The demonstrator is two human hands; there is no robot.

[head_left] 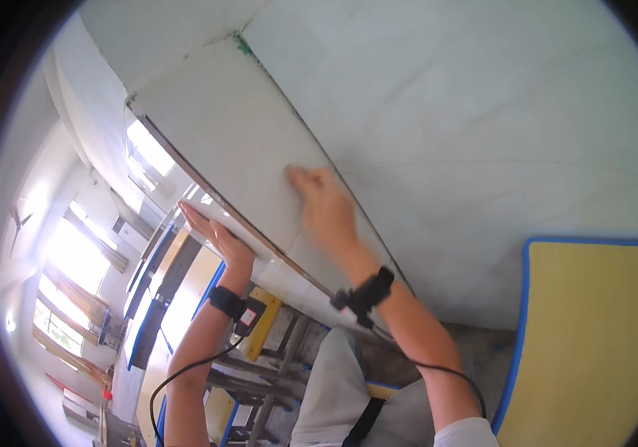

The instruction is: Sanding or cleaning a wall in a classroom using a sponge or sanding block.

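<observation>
A long pale panel [229,123] runs diagonally through the view. A narrow brown strip [214,195] edges its left side, and a dark seam divides it from the large pale wall surface [483,104] at right. My left hand [222,242] is open, its fingers stretched out together just beside the brown strip; whether the palm touches the panel's side face is hard to tell. Over the panel, near the seam, my right hand [326,205] is closed with the fingers curled and pinched, slightly smeared by motion. Whatever it may hold is hidden. Black straps with small devices circle both wrists.
A yellow desktop with blue edging [594,335] stands at lower right. Several more desks [192,290] and stools [263,328] are at lower left, before bright windows [80,253]. Black cables [159,387] run from the wrist devices along both forearms.
</observation>
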